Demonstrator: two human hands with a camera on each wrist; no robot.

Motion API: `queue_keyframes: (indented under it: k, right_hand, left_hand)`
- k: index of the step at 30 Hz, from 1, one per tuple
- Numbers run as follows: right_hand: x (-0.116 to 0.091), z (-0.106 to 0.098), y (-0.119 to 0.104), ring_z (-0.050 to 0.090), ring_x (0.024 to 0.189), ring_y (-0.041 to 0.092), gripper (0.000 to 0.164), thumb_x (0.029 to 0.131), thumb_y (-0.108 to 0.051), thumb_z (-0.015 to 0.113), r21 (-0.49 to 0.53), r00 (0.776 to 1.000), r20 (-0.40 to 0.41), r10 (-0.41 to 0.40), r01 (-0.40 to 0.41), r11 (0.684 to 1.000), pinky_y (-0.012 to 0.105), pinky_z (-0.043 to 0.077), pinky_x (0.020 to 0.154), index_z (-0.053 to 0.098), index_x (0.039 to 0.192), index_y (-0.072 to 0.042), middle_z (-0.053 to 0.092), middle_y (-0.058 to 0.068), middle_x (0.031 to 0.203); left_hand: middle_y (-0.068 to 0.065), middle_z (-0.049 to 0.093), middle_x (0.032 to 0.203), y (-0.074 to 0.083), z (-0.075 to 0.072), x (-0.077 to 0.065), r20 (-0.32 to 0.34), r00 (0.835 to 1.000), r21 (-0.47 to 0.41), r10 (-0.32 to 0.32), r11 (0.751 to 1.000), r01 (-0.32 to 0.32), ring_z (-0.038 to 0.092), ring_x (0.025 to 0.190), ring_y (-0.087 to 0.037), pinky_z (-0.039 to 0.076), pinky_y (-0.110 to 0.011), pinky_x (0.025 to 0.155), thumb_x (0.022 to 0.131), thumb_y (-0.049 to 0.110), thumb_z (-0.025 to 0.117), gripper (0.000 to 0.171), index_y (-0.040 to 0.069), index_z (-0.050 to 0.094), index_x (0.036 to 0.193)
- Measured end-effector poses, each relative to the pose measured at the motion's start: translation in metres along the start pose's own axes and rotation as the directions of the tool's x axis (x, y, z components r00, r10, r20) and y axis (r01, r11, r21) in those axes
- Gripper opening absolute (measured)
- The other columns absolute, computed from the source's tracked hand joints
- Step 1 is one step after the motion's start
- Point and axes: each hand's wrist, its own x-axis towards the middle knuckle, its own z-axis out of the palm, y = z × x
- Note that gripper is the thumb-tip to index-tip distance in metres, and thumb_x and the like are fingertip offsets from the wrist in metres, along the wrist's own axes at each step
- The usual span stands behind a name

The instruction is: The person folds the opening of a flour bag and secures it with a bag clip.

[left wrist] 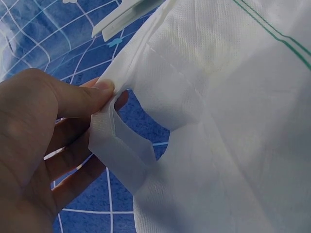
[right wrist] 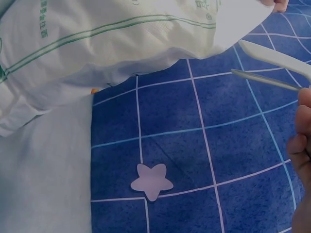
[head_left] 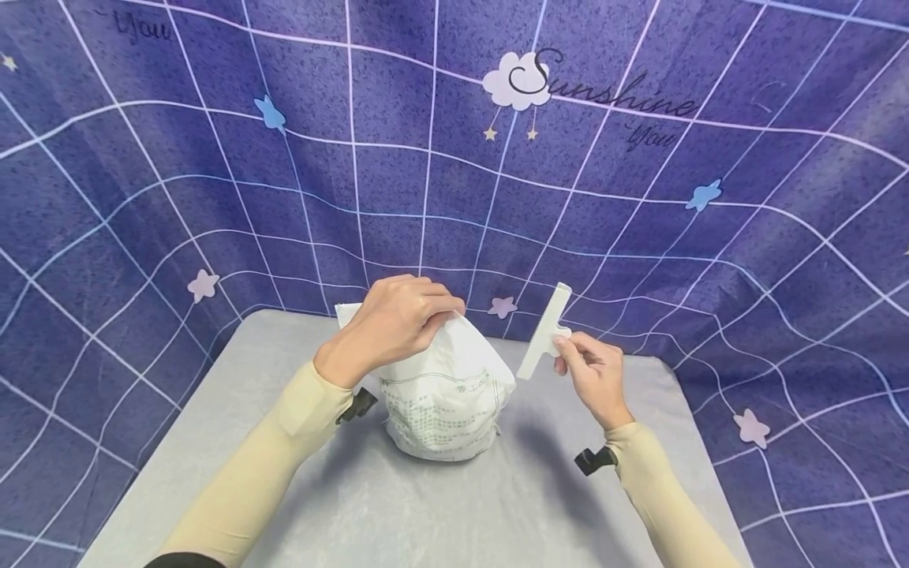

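Note:
A white woven sack (head_left: 443,402) with green print stands upright on the table, its top folded over. My left hand (head_left: 405,315) pinches the sack's top edge; in the left wrist view, thumb and fingers hold the white material (left wrist: 131,160) beside a cut-out handle hole. To the right of the sack, my right hand (head_left: 592,371) pinches the handle of a white sealing clip (head_left: 545,331). In the right wrist view the clip's two jaws stand apart, near the sack's corner. The clip (left wrist: 124,19) also shows at the top of the left wrist view, close to the sack's edge.
A grey-white cloth covers the table (head_left: 454,521). Behind and at the sides hangs a blue-purple curtain (head_left: 398,173) with a grid, stars and lettering. A small dark camera mount (head_left: 595,460) sits at the right wrist, another (head_left: 357,405) at the left.

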Motion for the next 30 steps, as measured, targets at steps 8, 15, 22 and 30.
queue_keyframes:
  k: [8,15,22,30]
  right_hand:
    - [0.005,0.007,-0.001,0.056,0.053,0.009,0.035,0.093,0.014,0.07,0.003,0.997,0.032,-0.074,0.074,0.997,0.018,0.043,0.056,0.067,0.068,-0.011,0.061,0.0,0.057]
    - [0.01,0.01,-0.005,0.051,0.052,0.01,0.033,0.086,0.021,0.07,-0.015,0.995,0.056,-0.085,0.086,0.996,0.018,0.039,0.056,0.066,0.068,-0.006,0.059,0.004,0.055]
    - [0.017,0.015,-0.021,0.045,0.051,0.005,0.028,0.087,0.02,0.069,0.009,0.989,0.109,-0.098,0.097,0.995,0.023,0.03,0.048,0.068,0.072,-0.003,0.059,0.007,0.055]
    - [0.017,0.02,0.005,0.048,0.05,0.006,0.03,0.088,0.019,0.07,0.039,0.982,0.162,-0.1,0.095,0.995,0.024,0.033,0.046,0.07,0.074,-0.007,0.061,0.001,0.057]
  left_hand:
    - [0.009,0.079,0.094,0.0,0.0,0.001,-0.005,1.0,-0.001,0.009,1.0,-0.009,0.074,0.08,-0.016,0.058,-0.03,0.066,0.094,0.005,0.076,0.018,0.016,0.085,0.104]
    - [0.008,0.079,0.093,0.0,0.001,0.002,-0.001,1.0,-0.001,0.017,1.0,-0.017,0.073,0.078,-0.016,0.057,-0.029,0.064,0.093,0.005,0.077,0.018,0.016,0.085,0.104]
    - [0.01,0.078,0.092,0.001,-0.001,0.002,0.003,1.0,-0.004,0.024,1.0,-0.024,0.072,0.077,-0.016,0.056,-0.029,0.064,0.094,0.005,0.076,0.017,0.016,0.085,0.104]
    - [0.01,0.078,0.092,0.0,0.001,0.001,-0.007,1.0,0.004,0.029,1.0,-0.029,0.073,0.078,-0.015,0.055,-0.029,0.062,0.093,0.005,0.078,0.018,0.016,0.085,0.105]
